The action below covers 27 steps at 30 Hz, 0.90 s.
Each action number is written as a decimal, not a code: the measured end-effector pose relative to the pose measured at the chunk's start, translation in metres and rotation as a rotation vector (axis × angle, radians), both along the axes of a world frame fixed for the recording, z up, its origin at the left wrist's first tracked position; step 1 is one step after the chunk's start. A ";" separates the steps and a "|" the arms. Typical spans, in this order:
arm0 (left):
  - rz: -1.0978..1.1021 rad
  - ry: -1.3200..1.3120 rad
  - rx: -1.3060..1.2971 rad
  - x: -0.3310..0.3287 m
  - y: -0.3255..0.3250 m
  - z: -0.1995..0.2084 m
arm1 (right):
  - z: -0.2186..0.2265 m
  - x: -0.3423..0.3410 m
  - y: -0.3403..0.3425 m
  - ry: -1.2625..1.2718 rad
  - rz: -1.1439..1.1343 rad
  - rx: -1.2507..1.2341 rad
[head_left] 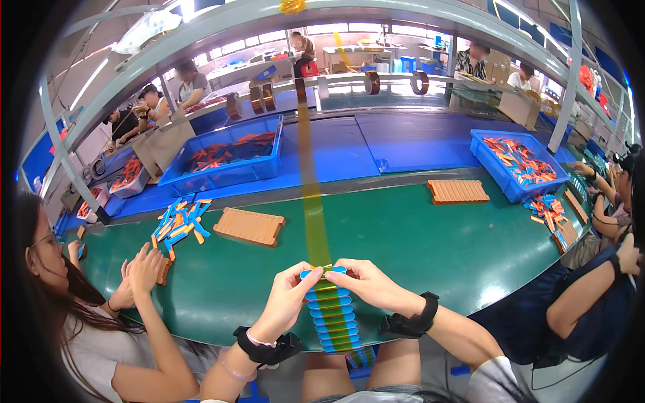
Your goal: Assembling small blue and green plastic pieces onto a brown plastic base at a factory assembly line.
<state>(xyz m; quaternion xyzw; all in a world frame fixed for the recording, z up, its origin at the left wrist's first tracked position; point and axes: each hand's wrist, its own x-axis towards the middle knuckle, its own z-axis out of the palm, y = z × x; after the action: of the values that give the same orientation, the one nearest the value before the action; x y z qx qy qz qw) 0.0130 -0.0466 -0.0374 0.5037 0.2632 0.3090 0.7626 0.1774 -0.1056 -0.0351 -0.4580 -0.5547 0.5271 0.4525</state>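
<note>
A long amber, see-through tape (312, 208) runs down from the overhead rail to my hands at the table's near edge. Below my hands hangs a ladder-like row of blue flat strips (330, 314) with rounded ends, lying crosswise on the tape and reaching down past the edge toward my lap. My left hand (289, 289) pinches the left end of the topmost blue strip (312, 274). With closed thumb and fingers, my right hand (361, 279) grips that strip's right end where it meets the tape. Black bands circle both my wrists.
Ribbed brown trays (249, 227) lie on the green table (376, 235), with a loose heap of blue and orange strips (181, 223) beside. Blue bins (222, 161) of strips stand behind. A co-worker's hands (141, 269) are close at left; others sit right.
</note>
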 end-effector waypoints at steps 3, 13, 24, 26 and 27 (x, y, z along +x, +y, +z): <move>0.097 0.027 0.190 0.000 -0.009 0.015 | 0.008 -0.012 0.000 0.136 -0.094 0.043; 0.096 0.024 0.341 0.003 -0.043 0.008 | 0.013 -0.007 -0.040 0.150 -0.141 0.057; -0.004 0.275 0.387 -0.029 -0.110 -0.058 | -0.040 -0.008 -0.098 -0.218 0.024 0.055; -0.032 0.324 0.429 -0.029 -0.103 -0.048 | -0.037 -0.005 -0.089 -0.189 0.018 -0.040; 0.056 0.312 0.428 -0.027 -0.101 -0.046 | -0.041 -0.002 -0.087 -0.150 -0.002 -0.068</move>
<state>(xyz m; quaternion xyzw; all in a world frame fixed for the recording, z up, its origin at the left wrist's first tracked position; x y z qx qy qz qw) -0.0145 -0.1480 -0.0832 0.6874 0.3203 0.2972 0.5801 0.1756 -0.1924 -0.0761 -0.5118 -0.5684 0.5092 0.3946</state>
